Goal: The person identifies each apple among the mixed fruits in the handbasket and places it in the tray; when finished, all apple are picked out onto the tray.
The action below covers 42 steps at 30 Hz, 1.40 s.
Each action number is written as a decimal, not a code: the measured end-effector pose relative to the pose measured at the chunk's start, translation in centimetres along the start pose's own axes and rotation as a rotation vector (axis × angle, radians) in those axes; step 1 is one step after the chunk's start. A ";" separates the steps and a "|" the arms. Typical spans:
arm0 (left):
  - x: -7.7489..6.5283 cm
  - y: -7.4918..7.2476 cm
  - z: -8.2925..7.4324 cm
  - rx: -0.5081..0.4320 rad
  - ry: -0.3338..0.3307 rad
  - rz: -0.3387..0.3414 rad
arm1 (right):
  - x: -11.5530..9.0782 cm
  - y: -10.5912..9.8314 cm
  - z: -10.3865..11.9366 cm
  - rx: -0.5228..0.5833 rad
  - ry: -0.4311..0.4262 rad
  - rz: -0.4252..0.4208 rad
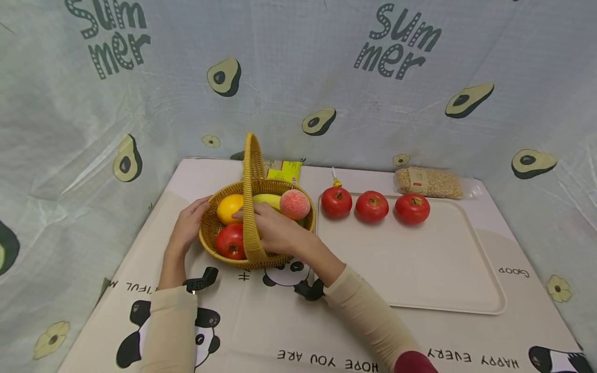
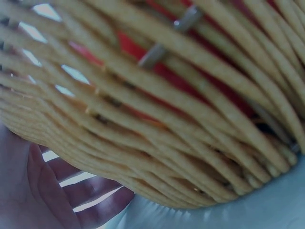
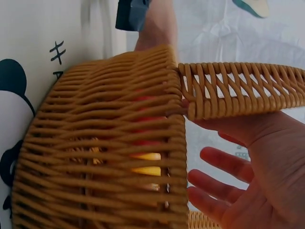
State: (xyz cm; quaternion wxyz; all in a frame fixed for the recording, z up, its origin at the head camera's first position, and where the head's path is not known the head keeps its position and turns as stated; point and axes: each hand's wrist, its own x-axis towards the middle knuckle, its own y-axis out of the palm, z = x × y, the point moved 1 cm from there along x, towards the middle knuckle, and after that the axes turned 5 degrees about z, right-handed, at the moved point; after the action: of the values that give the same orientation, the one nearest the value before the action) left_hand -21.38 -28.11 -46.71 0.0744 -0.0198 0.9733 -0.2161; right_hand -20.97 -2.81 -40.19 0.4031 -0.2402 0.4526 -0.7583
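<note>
A yellow wicker basket [image 1: 280, 185] with a tall handle [image 1: 252, 217] stands left of the tray. In it lie an orange [image 1: 229, 208], a red tomato-like fruit [image 1: 230, 241], a pink round fruit [image 1: 295, 204] and a yellow-green fruit [image 1: 268, 200]. My left hand [image 1: 188, 224] rests against the basket's left side; its fingers [image 2: 93, 193] extend along the wicker in the left wrist view. My right hand [image 1: 275, 228] reaches in over the rim under the handle, fingertips near the orange. In the right wrist view its fingers [image 3: 224, 164] are spread and loosely bent, with nothing visible between them.
A beige tray [image 1: 420, 269] lies at the right, with three red tomato-like fruits [image 1: 371, 206] along its far edge. Behind it are a bag of pale grains [image 1: 431, 183] and a small yellow-topped item [image 1: 337, 181]. A yellow packet [image 1: 284, 171] lies behind the basket.
</note>
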 end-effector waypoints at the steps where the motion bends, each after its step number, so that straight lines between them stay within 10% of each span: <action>1: 0.0 0.0 0.0 0.000 0.000 0.000 | 0.2 0.1 0.1 -0.004 -0.019 0.011; 30: 0.0 0.0 0.0 -0.013 -0.003 0.005 | 2.4 1.5 -0.2 -0.103 -0.085 0.219; 42: 0.0 0.0 0.0 -0.030 -0.013 0.016 | 3.2 2.5 0.3 -0.348 -0.075 0.273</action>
State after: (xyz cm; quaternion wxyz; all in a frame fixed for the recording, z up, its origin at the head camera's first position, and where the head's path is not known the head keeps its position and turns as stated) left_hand -21.36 -28.11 -46.76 0.0822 -0.0145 0.9761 -0.2008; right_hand -21.58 -6.31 -42.24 0.4710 -0.2709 0.5896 -0.5976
